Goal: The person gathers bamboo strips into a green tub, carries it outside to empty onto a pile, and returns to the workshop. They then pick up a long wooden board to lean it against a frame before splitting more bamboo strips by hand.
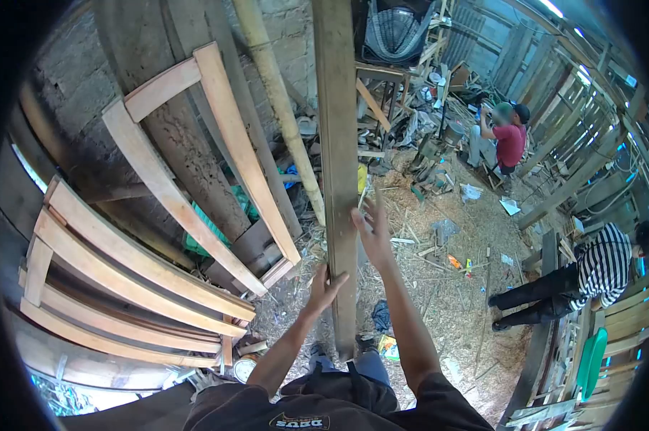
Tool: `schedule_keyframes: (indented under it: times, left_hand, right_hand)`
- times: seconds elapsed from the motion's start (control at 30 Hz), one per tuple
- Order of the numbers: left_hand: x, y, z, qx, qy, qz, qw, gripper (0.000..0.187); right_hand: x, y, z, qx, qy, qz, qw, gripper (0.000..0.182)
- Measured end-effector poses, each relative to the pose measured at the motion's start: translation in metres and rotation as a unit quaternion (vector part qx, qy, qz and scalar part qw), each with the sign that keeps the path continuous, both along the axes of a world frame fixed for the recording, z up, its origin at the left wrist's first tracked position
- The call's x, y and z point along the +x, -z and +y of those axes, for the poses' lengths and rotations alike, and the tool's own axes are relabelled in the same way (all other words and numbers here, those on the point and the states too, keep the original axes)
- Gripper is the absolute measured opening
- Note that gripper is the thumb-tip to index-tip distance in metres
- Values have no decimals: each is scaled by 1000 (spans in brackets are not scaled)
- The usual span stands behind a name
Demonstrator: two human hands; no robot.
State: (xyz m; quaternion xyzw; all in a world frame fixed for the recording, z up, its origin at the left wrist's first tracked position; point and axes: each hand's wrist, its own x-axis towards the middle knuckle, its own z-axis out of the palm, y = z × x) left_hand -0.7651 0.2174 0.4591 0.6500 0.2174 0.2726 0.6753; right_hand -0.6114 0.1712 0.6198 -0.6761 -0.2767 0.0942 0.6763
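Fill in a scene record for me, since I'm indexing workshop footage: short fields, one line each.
place: workshop, ground littered with shavings and scraps
main piece: long wooden plank, lengthwise before the wearer
left hand: against the plank's left edge, thumb over its face
right hand: open by the right edge; contact unclear
at left: pale four-sided wooden frame, curved slats, bamboo pole
others: person in red, seated; person in stripes, lower right
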Motion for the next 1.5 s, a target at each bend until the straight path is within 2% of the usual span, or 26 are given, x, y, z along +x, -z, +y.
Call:
schedule_keyframes:
  times: [0.07,0.13,0.2,0.27,0.3,0.37,0.43,0.47,0.53,0.6,0.63,0.67,0.77,0.8,0.87,0.9,0.97,1.0,1.1,1.13,1.23,1.3,1.37,1.4,1.43,1.5]
  left_hand:
    - [-29,3,-20,-21,-6,28,999,47]
    - [-50,54,-32,-20,-3,46,999,50]
    - [-58,68,-20,-17,-9,68,998,54]
    - [-61,61,-7,192,-13,203,960,65]
    - [-56,68,5,190,-25,206,960,65]
    - [-43,84,30,131,-163,94,973,71]
    - [-30,6,53,15,-165,18,986,69]
    - [-20,-35,58,34,-195,8,980,67]
    - [8,-66,73,58,-206,-13,977,64]
    - [30,-114,85,62,-226,17,972,62]
    - [34,-127,84,53,-232,39,971,60]
    - [37,-111,94,59,-258,-16,964,58]
    - [36,-80,103,32,-287,-34,957,60]
    - [36,-81,102,43,-297,-2,954,56]
    - [39,-50,104,40,-309,29,950,53]
    - [41,-36,106,40,-320,56,945,50]
    - [51,-28,108,66,-302,39,950,48]
    - [54,-23,108,94,-281,23,955,47]
    - [61,-14,130,17,-273,52,960,48]
    - [58,-10,142,63,-253,54,964,47]
    - [52,-7,173,36,-225,105,968,54]
    - [45,-4,197,38,-219,89,971,58]
    - [37,-2,230,69,-260,64,961,53]
    - [32,-28,238,48,-290,72,953,35]
    - [26,-32,257,49,-291,68,953,35]
    - [16,-38,279,107,-281,58,952,29]
  right_hand:
    - [-2,-11,16,20,-15,29,999,70]
    - [-6,-27,27,-23,-59,57,996,69]
    - [-8,-5,26,13,-106,95,990,68]
    - [-12,29,26,47,-150,135,978,66]
    - [-14,46,27,49,-130,123,983,65]
    - [-17,81,28,44,-127,121,984,65]
    - [-16,108,34,75,-168,195,963,63]
    - [-12,121,40,78,-190,208,956,63]
    - [0,153,41,52,-296,156,941,60]
    - [5,164,55,47,-318,134,937,57]
    - [3,160,53,32,-326,106,939,55]
    - [8,153,53,36,-348,86,933,55]
    - [31,159,72,-20,-384,2,923,59]
    - [35,150,74,-21,-386,5,922,59]
    - [47,89,80,6,-315,-159,936,65]
    - [53,61,86,2,-317,-160,935,65]
    - [60,10,101,40,-388,-41,920,60]
    - [60,-4,108,40,-369,-136,919,57]
    - [53,-25,131,7,-380,-115,918,58]
    - [54,-13,145,32,-367,-122,922,54]
    - [49,8,176,-24,-322,-102,941,51]
    - [41,23,211,-17,-294,-116,949,48]
    - [30,22,239,-8,-273,-125,954,47]
    - [24,14,256,-3,-275,-81,958,45]
    - [19,8,273,2,-276,-39,960,44]
    - [10,5,296,-7,-260,-67,963,42]
